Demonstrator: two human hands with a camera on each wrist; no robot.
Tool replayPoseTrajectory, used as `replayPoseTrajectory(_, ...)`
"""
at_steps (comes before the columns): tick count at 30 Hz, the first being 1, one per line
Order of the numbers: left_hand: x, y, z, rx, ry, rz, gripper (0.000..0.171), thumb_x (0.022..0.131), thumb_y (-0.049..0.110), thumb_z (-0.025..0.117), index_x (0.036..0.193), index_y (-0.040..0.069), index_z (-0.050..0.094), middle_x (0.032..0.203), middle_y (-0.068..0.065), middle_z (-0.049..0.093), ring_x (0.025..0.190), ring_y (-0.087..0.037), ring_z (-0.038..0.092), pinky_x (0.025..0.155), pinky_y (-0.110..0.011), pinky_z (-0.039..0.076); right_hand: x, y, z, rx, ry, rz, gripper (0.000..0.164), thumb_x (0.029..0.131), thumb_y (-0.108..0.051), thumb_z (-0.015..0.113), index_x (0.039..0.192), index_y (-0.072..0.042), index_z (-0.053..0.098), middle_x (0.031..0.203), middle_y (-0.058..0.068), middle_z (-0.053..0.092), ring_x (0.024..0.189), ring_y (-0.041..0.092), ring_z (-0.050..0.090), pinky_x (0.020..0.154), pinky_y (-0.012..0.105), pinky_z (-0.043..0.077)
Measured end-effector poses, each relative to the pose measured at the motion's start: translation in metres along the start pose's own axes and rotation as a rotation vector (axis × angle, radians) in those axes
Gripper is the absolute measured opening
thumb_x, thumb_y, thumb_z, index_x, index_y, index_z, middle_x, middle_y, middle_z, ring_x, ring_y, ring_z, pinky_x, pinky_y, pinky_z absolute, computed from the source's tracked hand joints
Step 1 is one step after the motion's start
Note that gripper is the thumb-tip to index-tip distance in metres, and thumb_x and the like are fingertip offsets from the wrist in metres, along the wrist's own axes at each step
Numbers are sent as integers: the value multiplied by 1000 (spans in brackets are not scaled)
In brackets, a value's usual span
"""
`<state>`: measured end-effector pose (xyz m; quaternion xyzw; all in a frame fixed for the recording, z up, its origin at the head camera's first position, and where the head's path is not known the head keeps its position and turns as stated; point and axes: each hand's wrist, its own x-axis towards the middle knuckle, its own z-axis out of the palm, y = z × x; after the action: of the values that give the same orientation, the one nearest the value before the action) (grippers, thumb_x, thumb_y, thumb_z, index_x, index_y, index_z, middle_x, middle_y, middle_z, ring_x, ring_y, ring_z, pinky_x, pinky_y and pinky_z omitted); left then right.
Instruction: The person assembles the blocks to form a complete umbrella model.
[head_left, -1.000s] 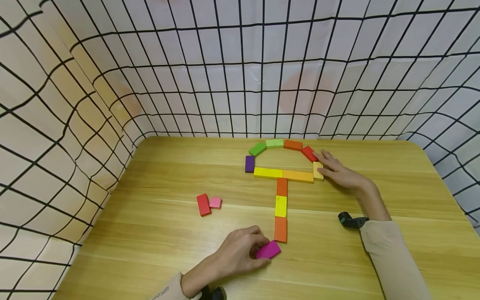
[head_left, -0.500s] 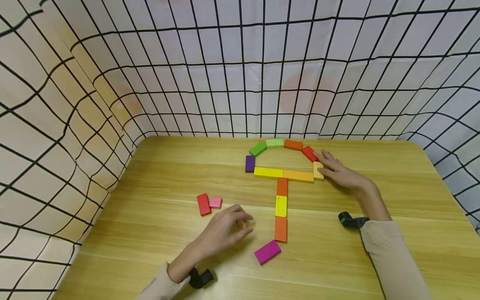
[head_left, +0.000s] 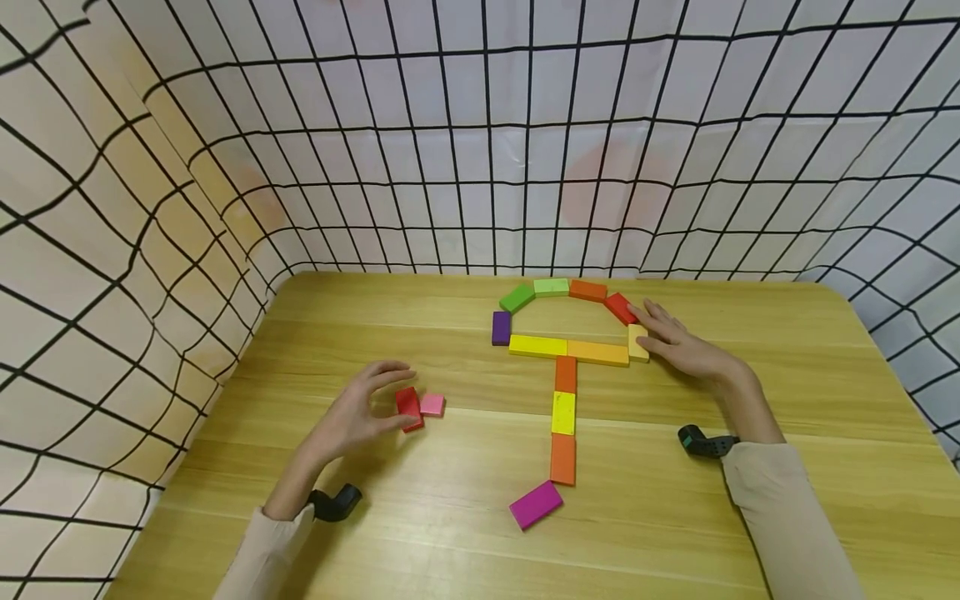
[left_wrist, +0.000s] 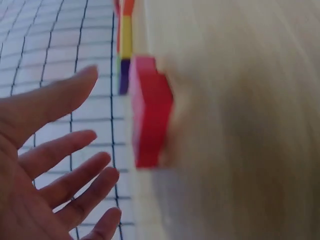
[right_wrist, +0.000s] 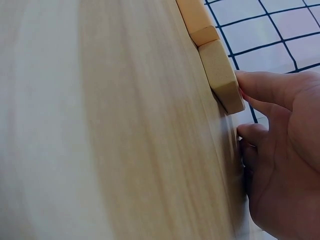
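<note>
My left hand [head_left: 352, 421] hovers over the red block [head_left: 408, 405], thumb and fingers spread on either side of it. In the left wrist view that red block [left_wrist: 151, 117] stands apart from the fingertips. A small pink block [head_left: 432, 405] lies against its right side. My right hand [head_left: 686, 346] rests at the right end of the block shape, its thumb at the pale yellow block [head_left: 638, 342] and its fingers by the upper red block [head_left: 621, 308]. The right wrist view has the thumb touching the pale block [right_wrist: 220, 75].
An arch of blocks, purple [head_left: 501, 328] to red, curves over a yellow [head_left: 537, 345] and orange [head_left: 597, 353] row. A stem of orange and yellow blocks [head_left: 564, 413] runs down to a slanted magenta block [head_left: 536, 505]. A black grid-patterned sheet [head_left: 480, 150] walls the table's back and sides.
My left hand has let go of the magenta block and moved up and left to the red block. The magenta block stays tilted below the stem. My right hand has kept still.
</note>
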<state>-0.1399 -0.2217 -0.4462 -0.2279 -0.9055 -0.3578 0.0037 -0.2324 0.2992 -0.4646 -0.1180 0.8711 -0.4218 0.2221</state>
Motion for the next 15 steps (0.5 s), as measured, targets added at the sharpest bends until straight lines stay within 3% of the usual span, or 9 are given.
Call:
replayPoseTrajectory(6, -8, -14, 2, 4, -57, -40, 65, 77, 15, 92, 135, 0, 66, 136, -16, 63, 127, -40, 57, 109, -64, 47, 1, 2, 0, 13, 0, -4, 69, 112, -37, 44, 168, -22, 8, 173, 7, -23, 154, 45, -31, 114, 81, -15)
replayPoseTrajectory(15, -9, -18, 8, -6, -67, -14, 65, 76, 15, 93, 135, 5, 68, 124, -11, 65, 116, -31, 60, 103, -57, 52, 0, 1, -1, 12, -5, -9, 70, 112, -37, 45, 168, -21, 8, 173, 8, -23, 154, 44, -31, 114, 80, -16)
